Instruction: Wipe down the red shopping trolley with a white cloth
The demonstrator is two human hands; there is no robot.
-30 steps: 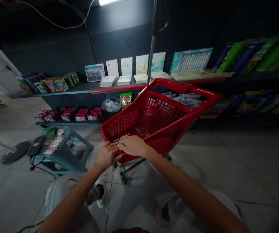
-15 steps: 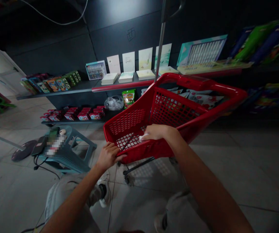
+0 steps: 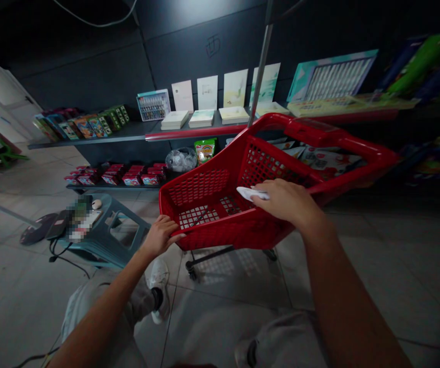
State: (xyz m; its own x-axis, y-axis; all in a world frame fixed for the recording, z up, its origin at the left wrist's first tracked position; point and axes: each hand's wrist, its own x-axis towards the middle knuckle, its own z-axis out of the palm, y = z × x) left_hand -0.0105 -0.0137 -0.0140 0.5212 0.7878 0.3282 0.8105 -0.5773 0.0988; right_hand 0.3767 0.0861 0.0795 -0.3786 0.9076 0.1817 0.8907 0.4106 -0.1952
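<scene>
A white cloth (image 3: 251,193) is pinched in the closed right hand (image 3: 286,202) above the red cart basket (image 3: 200,186), whose near corner is gripped by the left hand (image 3: 161,235). A teal stool (image 3: 128,230) is set just left of the basket; a shelf (image 3: 135,134) and a metal pole (image 3: 260,76) are seen behind it.

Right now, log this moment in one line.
left hand: gripping red shopping cart rim | right hand: holding white cloth over cart | teal stool: beside cart

One view only, worn on your head. Looks forward and down, close over the red cart (image 3: 223,230), its near rim at mid-frame. Faces the dark wall shelves (image 3: 128,134) beyond the cart's far end. Tiled floor (image 3: 376,266) fills the lower edge and both lower corners.
</scene>
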